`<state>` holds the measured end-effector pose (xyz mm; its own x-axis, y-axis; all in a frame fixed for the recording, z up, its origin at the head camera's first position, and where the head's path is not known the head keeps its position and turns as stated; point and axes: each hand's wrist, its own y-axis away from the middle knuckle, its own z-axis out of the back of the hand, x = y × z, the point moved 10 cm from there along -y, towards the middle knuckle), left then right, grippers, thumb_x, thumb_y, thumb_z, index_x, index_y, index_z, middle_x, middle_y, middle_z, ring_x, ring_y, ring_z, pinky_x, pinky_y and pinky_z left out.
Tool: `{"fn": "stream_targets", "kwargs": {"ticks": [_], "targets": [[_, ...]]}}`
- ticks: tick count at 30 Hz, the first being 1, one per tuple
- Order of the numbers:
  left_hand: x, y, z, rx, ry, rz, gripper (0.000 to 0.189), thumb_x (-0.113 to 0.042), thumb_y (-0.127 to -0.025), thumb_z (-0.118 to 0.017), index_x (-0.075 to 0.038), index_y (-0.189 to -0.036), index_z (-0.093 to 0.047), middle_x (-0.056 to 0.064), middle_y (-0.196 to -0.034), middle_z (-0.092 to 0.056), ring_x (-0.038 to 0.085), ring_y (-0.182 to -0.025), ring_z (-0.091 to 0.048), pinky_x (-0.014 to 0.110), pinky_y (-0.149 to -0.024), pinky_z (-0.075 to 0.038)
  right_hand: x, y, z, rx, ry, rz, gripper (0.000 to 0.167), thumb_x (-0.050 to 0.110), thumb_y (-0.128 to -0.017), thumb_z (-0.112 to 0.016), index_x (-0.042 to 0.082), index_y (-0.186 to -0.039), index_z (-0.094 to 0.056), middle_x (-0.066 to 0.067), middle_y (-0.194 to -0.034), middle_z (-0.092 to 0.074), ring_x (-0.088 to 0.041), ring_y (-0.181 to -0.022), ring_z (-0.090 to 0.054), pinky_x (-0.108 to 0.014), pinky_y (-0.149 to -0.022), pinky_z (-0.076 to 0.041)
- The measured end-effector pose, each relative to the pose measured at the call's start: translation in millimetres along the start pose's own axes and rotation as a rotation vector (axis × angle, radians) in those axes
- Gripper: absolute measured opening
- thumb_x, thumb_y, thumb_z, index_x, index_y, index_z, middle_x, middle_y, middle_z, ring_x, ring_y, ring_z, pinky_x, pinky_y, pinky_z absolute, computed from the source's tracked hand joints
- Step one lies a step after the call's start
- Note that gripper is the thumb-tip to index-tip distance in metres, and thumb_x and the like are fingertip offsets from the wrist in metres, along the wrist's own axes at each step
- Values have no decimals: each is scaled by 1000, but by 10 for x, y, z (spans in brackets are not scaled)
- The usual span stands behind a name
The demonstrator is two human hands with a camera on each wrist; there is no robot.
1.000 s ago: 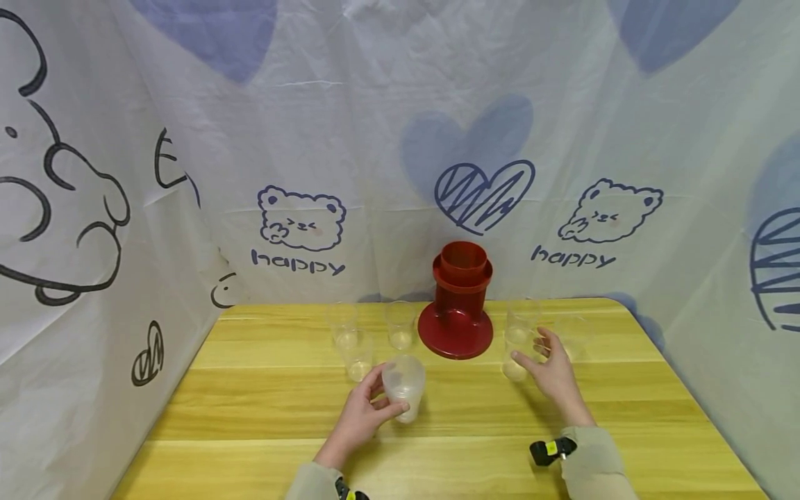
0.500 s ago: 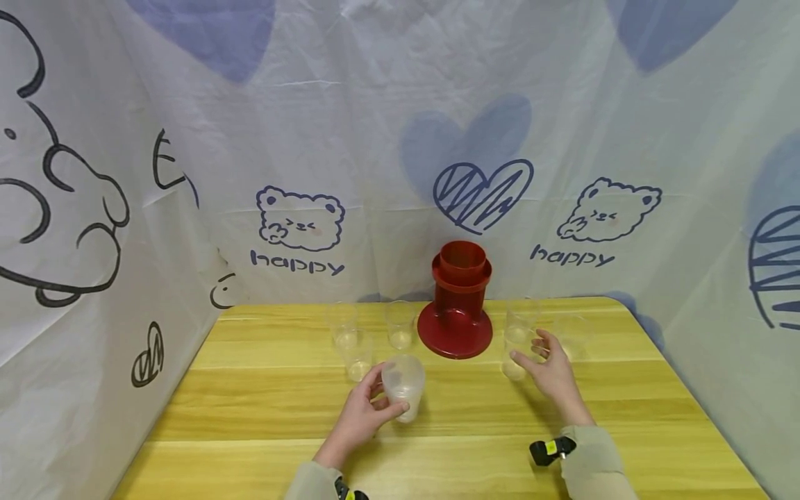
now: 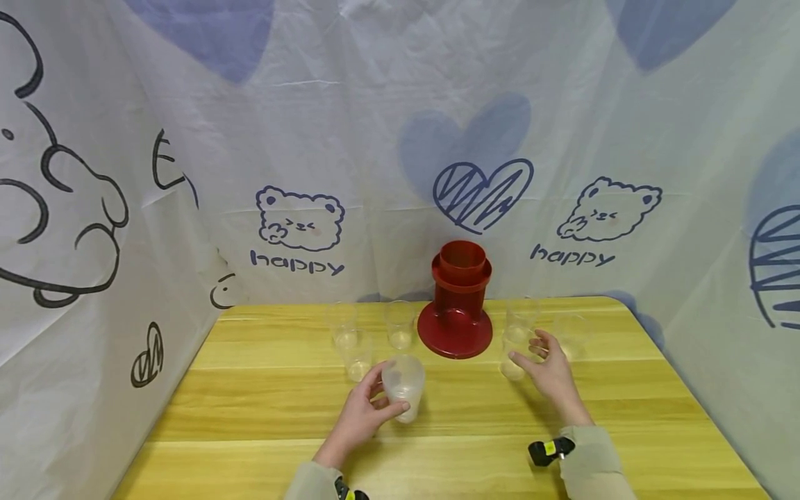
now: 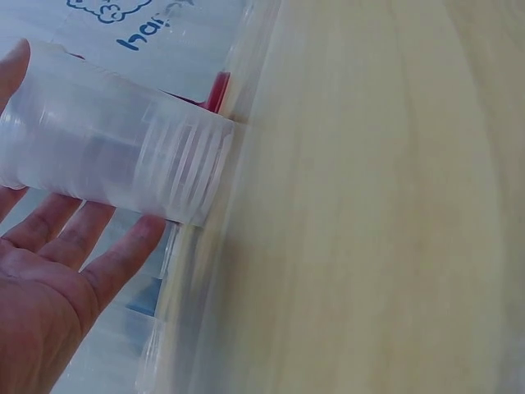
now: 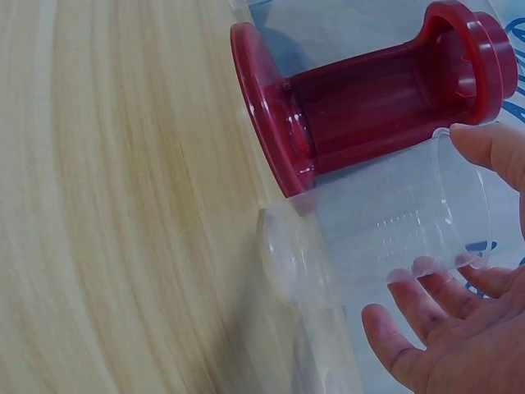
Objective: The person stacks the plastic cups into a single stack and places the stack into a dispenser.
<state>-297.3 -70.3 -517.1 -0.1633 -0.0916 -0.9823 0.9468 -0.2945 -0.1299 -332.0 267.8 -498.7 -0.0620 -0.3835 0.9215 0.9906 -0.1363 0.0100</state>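
One clear cup, right hand around it, seemingly nudged left

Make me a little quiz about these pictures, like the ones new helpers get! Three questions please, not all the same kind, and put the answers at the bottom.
1. Pick one: what colour is the tall stand with the round base?
A) Blue
B) Red
C) Green

2. True or false: both hands are empty.

3. Fill in the word: under each little bear on the back cloth it says "____".

Key
1. B, red.
2. False: the left hand holds a cloudy-looking stack of cups, and the right hand holds a clear cup.
3. happy
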Motion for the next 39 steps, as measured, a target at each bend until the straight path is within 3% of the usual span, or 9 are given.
{"fn": "stream_targets", "kwargs": {"ticks": [8,17,30,39], "targets": [[8,-5,2,5,3,-1,72,-13,-83,-81,-10,-145,-45,18,-133,-53,34,-120,-54,39,-94,-52,39,21,-30,12,-11,20,84,31,-92,-72,-2,-151,-22,-24,-144,-38,-38,-132,-38,-51,-105,-40],[23,-5,-4,10,1,7,72,-15,-84,-80,-11,-145,-44,19,-135,-51,34,-122,-53,39,-95,-51,176,70,-84,27,-18,68,77,25,-92,-72,-3,-149,-28,-25,-141,-42,-39,-130,-41,-53,-107,-37],[19,1,0,-5,20,-3,71,-13,-82,-81,-10,-144,-45,20,-134,-52,34,-122,-52,37,-95,-52,551,162,-227,64,-72,156,77,23,-88,-76,-1,-148,-34,-24,-134,-51,-36,-124,-50,-50,-105,-41],[20,5,-2,-10,42,-16,72,-9,-82,-81,-8,-144,-44,21,-133,-52,35,-121,-53,36,-93,-52,870,271,-373,124,-171,237,68,10,-86,-77,-5,-141,-39,-24,-129,-54,-36,-120,-52,-50,-103,-43]]}}
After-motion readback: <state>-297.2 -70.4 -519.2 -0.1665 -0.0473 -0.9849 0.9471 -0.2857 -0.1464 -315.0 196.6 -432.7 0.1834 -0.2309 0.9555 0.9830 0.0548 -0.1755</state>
